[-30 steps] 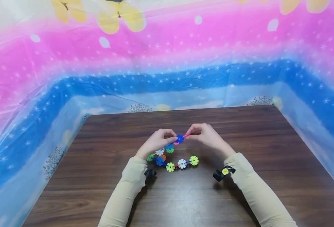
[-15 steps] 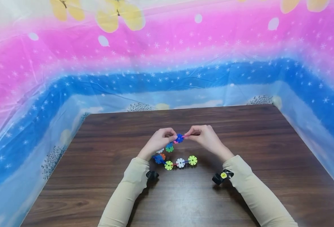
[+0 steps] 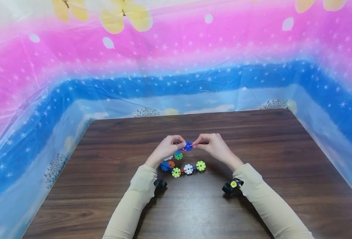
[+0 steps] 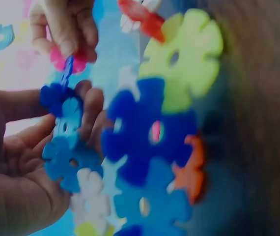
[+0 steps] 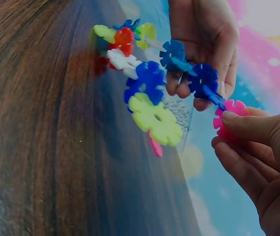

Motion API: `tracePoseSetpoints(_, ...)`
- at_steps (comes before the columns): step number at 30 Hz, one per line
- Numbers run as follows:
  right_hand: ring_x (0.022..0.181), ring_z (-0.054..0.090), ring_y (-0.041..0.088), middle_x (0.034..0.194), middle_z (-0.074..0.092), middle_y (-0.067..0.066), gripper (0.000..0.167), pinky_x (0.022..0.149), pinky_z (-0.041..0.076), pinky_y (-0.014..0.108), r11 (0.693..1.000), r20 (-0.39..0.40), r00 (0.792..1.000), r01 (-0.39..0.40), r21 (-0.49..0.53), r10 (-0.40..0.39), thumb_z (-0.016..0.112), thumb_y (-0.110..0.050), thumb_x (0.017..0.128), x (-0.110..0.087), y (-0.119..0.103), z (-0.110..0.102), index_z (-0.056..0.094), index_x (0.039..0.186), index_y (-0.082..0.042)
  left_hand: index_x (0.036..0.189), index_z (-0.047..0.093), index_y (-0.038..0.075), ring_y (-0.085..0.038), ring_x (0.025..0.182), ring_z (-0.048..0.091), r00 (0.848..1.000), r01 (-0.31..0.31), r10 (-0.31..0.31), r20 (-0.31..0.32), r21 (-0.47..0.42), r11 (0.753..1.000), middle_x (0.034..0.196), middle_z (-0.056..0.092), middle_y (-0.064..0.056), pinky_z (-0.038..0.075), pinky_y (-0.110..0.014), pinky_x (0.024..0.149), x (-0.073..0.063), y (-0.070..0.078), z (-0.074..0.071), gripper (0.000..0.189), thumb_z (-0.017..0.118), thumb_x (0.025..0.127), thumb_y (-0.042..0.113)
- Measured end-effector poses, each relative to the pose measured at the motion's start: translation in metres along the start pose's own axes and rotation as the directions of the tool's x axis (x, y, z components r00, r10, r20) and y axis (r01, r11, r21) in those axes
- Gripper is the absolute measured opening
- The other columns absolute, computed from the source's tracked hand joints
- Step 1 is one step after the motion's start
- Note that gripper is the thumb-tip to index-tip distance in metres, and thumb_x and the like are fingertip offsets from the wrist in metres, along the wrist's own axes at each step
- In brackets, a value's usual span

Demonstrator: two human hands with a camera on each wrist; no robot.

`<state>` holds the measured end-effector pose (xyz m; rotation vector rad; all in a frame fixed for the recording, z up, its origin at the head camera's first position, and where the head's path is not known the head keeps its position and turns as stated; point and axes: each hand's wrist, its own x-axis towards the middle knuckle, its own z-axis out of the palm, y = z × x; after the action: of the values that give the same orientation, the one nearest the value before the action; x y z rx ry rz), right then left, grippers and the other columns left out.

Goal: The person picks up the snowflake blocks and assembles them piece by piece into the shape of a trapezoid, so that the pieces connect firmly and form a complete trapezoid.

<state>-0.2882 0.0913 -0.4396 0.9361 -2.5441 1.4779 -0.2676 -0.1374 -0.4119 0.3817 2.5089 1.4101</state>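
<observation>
A chain of interlocked plastic snowflake discs hangs between and below the two hands. The left hand [image 3: 166, 148] pinches a dark blue disc [image 3: 188, 146] near the chain's upper end. From the other side, the right hand [image 3: 216, 146] pinches a pink disc [image 5: 232, 114] between thumb and fingers. In the right wrist view, the pink disc meets a blue disc [image 5: 212, 97] edge-on; how deep the slots sit cannot be told. Lower down, the chain curves through green [image 3: 178, 155], blue [image 3: 165, 166], orange [image 3: 171, 164] and white [image 3: 188, 169] discs to a yellow-green disc [image 3: 201, 166].
Beneath the hands is a dark wood-grain table [image 3: 253, 132]. A pink and blue patterned cloth [image 3: 176, 86] surrounds its back and sides. Black camera straps circle both wrists, one with a yellow sticker [image 3: 233, 184].
The right hand has shifted slightly left, bringing the pink disc closer to the left hand. The chain's lower loose end has swung a little left and up. Both hands keep their pinch.
</observation>
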Motion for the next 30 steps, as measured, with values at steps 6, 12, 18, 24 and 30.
tracePoseSetpoints(6, 0.094, 0.072, 0.015, 0.097, 0.075, -0.002, 0.003, 0.084, 0.058, 0.037, 1.0, 0.101, 0.995, -0.023, 0.011, 0.021, 0.072, -0.012, 0.095, 0.006, -0.002, 0.006, 0.073, 0.098, -0.013, 0.108, 0.072, 0.003, -0.026, 0.088, 0.066, 0.995, 0.011, -0.012, 0.097, 0.014, 1.0, 0.098, 0.072, -0.011, 0.054, -0.038, 0.083, 0.0, -0.005, -0.017, 0.019, 0.061, 0.103, 0.018)
tracePoseSetpoints(12, 0.103, 0.07, 0.023, 0.112, 0.073, 0.009, 0.024, 0.089, 0.057, 0.039, 0.994, 0.163, 0.981, -0.097, -0.048, 0.103, 0.071, -0.003, 0.093, 0.019, 0.0, 0.002, 0.07, 0.117, -0.009, 0.109, 0.071, 0.004, -0.023, 0.084, 0.063, 0.997, 0.025, -0.024, 0.072, -0.003, 1.0, 0.102, 0.072, -0.015, 0.051, -0.037, 0.08, -0.002, -0.008, -0.034, 0.019, 0.061, 0.103, 0.019)
tracePoseSetpoints(18, 0.105, 0.067, 0.024, 0.118, 0.071, 0.009, 0.027, 0.091, 0.054, 0.041, 0.96, 0.173, 0.96, -0.183, -0.211, 0.221, 0.072, -0.012, 0.094, 0.034, 0.007, 0.009, 0.072, 0.12, -0.007, 0.107, 0.071, 0.006, -0.02, 0.072, 0.051, 0.999, 0.038, -0.038, 0.028, -0.011, 0.999, 0.102, 0.07, -0.019, 0.044, -0.032, 0.067, -0.005, -0.009, -0.038, 0.019, 0.061, 0.103, 0.022)
tracePoseSetpoints(24, 0.101, 0.065, 0.02, 0.113, 0.072, 0.007, 0.032, 0.087, 0.054, 0.038, 0.941, 0.271, 0.928, -0.176, -0.29, 0.257, 0.076, -0.018, 0.092, 0.044, 0.008, 0.025, 0.073, 0.121, -0.006, 0.108, 0.071, 0.006, -0.018, 0.061, 0.041, 0.999, 0.014, -0.014, 0.036, -0.006, 1.0, 0.099, 0.067, -0.024, 0.037, -0.03, 0.059, -0.007, -0.007, -0.036, 0.021, 0.062, 0.102, 0.024)
tracePoseSetpoints(30, 0.098, 0.066, 0.021, 0.103, 0.073, 0.005, 0.027, 0.088, 0.054, 0.038, 0.932, 0.301, 0.921, -0.141, -0.333, 0.246, 0.079, -0.014, 0.088, 0.048, 0.005, 0.033, 0.075, 0.113, -0.005, 0.108, 0.071, 0.005, -0.018, 0.065, 0.045, 1.0, 0.0, -0.001, 0.027, 0.012, 1.0, 0.096, 0.068, -0.019, 0.038, -0.031, 0.061, -0.01, -0.006, -0.036, 0.021, 0.063, 0.102, 0.023)
